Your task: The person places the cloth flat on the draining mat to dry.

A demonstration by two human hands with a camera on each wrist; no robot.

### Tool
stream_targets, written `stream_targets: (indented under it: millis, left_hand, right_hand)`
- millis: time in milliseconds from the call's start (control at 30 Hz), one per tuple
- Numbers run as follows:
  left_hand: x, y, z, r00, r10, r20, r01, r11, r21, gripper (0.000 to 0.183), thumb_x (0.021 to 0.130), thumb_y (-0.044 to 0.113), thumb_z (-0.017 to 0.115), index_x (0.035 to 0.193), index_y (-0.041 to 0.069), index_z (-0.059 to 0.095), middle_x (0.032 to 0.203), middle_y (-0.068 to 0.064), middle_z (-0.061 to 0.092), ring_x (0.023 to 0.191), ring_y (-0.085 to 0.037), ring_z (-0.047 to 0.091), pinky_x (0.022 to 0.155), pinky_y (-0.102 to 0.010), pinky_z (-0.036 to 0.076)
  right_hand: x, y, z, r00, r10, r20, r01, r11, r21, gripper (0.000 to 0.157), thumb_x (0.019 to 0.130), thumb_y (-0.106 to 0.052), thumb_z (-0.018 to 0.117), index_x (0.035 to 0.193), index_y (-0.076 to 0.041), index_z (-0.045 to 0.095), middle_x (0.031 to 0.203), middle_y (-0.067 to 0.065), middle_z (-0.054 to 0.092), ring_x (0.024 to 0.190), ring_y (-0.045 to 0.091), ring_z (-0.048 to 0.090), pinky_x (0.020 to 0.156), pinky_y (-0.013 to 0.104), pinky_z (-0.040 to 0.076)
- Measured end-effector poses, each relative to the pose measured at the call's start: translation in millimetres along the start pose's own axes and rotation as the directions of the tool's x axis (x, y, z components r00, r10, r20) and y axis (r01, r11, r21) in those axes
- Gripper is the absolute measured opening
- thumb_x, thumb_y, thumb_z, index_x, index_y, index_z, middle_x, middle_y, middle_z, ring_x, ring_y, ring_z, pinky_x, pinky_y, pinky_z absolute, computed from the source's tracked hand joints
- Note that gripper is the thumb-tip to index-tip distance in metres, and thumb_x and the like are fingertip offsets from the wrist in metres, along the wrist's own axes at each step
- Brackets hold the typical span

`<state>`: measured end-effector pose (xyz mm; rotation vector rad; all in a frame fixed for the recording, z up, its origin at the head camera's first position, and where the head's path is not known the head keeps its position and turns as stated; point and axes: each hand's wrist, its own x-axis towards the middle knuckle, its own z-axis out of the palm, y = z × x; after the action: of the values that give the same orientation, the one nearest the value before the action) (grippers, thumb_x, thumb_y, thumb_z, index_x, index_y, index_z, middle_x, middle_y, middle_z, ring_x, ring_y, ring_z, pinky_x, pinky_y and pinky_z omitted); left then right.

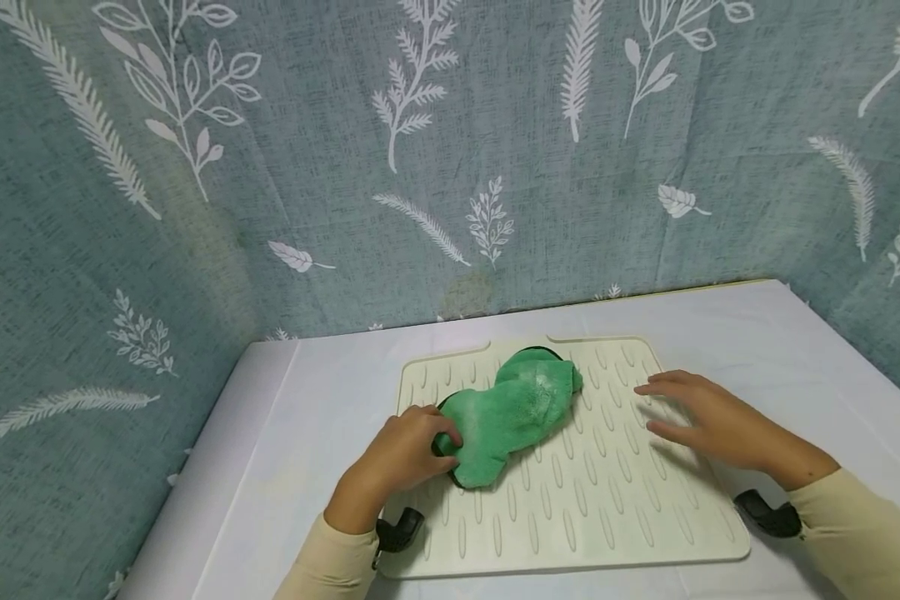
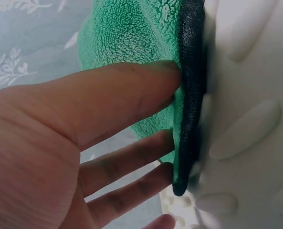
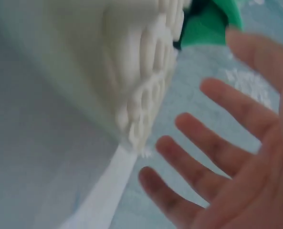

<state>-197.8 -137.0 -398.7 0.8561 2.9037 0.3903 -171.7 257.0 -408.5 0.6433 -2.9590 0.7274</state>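
A green terry cloth with two rounded lobes lies slantwise on a cream ridged mat. Its dark edge shows against the mat in the left wrist view. My left hand is at the cloth's near left end. Thumb and fingertips touch the cloth by that edge, apart from one another. Over the mat's right side hovers my right hand, holding nothing, its fingers spread. Part of the cloth appears beyond the mat in the right wrist view.
The mat rests on a white-covered table. Blue-grey fabric with white leaf prints hangs behind the table and along both sides. Black wrist straps sit beside the cuffs of both beige sleeves.
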Motion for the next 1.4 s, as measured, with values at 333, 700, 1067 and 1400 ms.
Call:
stream_targets:
  millis: [333,700,1067,1400]
  left_hand:
    - [-0.9,-4.7,2.6,1.000,-0.009,-0.013,0.009,1.000,-0.017,0.014,0.072,0.029,0.078,0.084,0.026,0.072,0.104,0.003,0.065,0.100,-0.020,0.058,0.075,-0.039,0.047]
    - [0.2,-4.0,1.3,1.000,-0.019,-0.011,0.019,0.998,-0.058,0.013,0.072,0.027,0.078,0.084,0.025,0.073,0.106,0.002,0.065,0.106,-0.021,0.057,0.084,-0.044,0.048]
    - [1.3,-5.4,4.7,1.000,-0.015,-0.012,0.014,0.997,-0.074,0.013,0.072,0.025,0.079,0.083,0.025,0.073,0.105,0.003,0.066,0.109,-0.021,0.057,0.098,-0.047,0.042]
    - [2.4,-6.6,5.7,1.000,-0.031,-0.003,0.031,0.996,-0.088,0.012,0.072,0.026,0.079,0.082,0.026,0.073,0.109,0.001,0.065,0.116,-0.025,0.053,0.106,-0.047,0.034]
  right_hand:
    - [33.4,-22.9,10.4,0.996,0.048,-0.076,-0.043,0.997,0.062,0.015,0.086,-0.023,0.064,0.098,-0.016,0.068,0.089,-0.008,0.063,0.078,0.007,0.055,0.066,0.025,0.047]
    - [50.4,-43.9,28.6,0.991,0.127,0.037,-0.133,0.952,0.276,0.020,0.088,-0.030,0.062,0.099,-0.015,0.069,0.086,-0.002,0.063,0.070,0.011,0.056,0.058,0.026,0.047]
    - [55.8,-46.3,35.3,0.977,0.200,0.075,-0.213,0.894,0.395,0.024,0.088,-0.036,0.061,0.104,-0.020,0.068,0.098,0.002,0.063,0.068,0.019,0.060,0.058,0.032,0.049]
    - [60.6,-49.0,37.2,0.975,0.203,0.095,-0.224,0.889,0.399,0.024,0.088,-0.034,0.061,0.103,-0.016,0.068,0.096,0.001,0.063,0.077,0.018,0.058,0.062,0.031,0.047]
